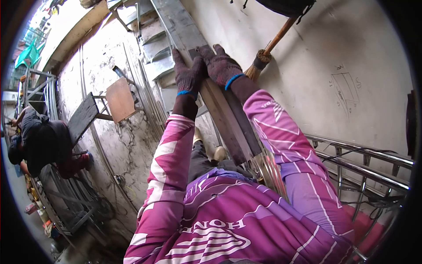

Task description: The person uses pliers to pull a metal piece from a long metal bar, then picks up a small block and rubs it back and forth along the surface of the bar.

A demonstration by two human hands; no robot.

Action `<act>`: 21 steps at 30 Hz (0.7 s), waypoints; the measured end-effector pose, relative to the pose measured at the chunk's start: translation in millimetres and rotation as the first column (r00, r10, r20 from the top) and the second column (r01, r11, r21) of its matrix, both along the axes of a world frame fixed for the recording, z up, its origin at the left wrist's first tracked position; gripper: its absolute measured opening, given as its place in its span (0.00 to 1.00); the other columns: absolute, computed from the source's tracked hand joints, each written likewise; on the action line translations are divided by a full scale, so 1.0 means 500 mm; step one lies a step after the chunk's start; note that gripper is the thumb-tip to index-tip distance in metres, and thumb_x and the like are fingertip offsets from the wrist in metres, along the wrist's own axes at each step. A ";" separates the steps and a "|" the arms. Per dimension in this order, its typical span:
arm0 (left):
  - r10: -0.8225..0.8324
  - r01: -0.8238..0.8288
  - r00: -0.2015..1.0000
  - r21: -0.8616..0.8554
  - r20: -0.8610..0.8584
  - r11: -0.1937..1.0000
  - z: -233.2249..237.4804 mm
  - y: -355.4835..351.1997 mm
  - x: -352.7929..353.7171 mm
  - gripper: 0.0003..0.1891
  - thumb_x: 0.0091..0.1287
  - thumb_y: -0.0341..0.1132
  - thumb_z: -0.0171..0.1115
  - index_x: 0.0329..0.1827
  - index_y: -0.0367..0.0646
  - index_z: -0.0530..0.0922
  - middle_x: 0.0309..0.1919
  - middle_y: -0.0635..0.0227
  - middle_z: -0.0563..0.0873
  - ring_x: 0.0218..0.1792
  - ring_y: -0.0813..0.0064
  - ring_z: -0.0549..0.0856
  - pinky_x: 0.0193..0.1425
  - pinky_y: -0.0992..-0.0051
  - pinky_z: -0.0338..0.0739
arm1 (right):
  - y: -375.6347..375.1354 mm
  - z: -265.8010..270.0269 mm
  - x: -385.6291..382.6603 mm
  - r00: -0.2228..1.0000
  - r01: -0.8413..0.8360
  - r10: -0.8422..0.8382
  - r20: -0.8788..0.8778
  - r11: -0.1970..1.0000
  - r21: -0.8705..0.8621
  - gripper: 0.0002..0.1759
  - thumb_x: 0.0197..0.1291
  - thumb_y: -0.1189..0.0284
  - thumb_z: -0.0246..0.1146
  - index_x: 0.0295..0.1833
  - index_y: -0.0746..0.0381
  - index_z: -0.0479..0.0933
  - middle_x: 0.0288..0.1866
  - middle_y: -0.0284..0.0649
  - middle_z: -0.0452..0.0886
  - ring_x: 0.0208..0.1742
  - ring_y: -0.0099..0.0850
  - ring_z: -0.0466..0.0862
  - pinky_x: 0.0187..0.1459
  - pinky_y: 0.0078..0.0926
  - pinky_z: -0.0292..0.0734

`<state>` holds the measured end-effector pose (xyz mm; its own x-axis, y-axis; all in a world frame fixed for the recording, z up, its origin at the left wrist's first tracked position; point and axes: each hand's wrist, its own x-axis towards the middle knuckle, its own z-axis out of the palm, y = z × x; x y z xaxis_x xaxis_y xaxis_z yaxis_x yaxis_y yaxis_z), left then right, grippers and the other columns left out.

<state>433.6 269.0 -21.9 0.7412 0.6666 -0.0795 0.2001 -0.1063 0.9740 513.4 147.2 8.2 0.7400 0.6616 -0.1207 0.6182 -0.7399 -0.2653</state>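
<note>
My left hand (pixel 189 75), in a dark knitted glove with a blue cuff edge, rests on the left side of a long, narrow stack of metal strips (pixel 224 116). Its fingers are stretched forward, with a gap between them. My right hand (pixel 221 68), gloved the same way, lies on the right side of the strips, close beside the left. Its fingers also reach forward and apart. A flat grey metal length (pixel 176 20) continues ahead of both hands. The strips run from beneath the gloves back toward my body. The undersides of both hands are hidden.
A broom (pixel 259 61) leans by the wall at right. A shiny tubular metal frame (pixel 365 163) stands at my right. Metal shelves (pixel 156 48) are ahead left. Farther left are a brown-topped stool (pixel 120 100), a dark bench (pixel 83 116) and a bent-over person (pixel 44 138).
</note>
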 end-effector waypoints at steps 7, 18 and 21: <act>-0.053 0.055 0.994 0.011 -0.097 0.998 0.029 -0.205 -0.242 0.55 0.68 0.50 0.71 0.91 0.40 0.48 0.81 0.36 0.64 0.79 0.40 0.72 0.81 0.54 0.71 | -0.235 0.047 -0.271 0.995 0.040 -0.009 -0.100 0.950 0.310 0.33 0.76 0.69 0.58 0.84 0.39 0.68 0.82 0.64 0.64 0.72 0.64 0.80 0.67 0.52 0.85; 0.023 -0.018 0.997 -0.068 0.071 0.998 0.009 -0.093 -0.118 0.54 0.66 0.48 0.75 0.90 0.39 0.54 0.80 0.40 0.68 0.80 0.46 0.72 0.84 0.58 0.68 | -0.103 0.057 -0.157 0.997 0.066 -0.059 -0.047 0.985 0.159 0.31 0.78 0.69 0.54 0.83 0.37 0.69 0.84 0.62 0.63 0.73 0.63 0.80 0.69 0.53 0.83; -0.007 0.007 1.000 0.006 0.018 1.000 0.001 0.006 -0.017 0.55 0.63 0.52 0.76 0.89 0.37 0.59 0.77 0.38 0.72 0.78 0.43 0.75 0.82 0.59 0.70 | -0.012 0.043 -0.060 0.993 0.101 -0.091 -0.076 0.985 0.137 0.30 0.80 0.65 0.51 0.83 0.33 0.68 0.84 0.60 0.65 0.73 0.62 0.80 0.70 0.56 0.82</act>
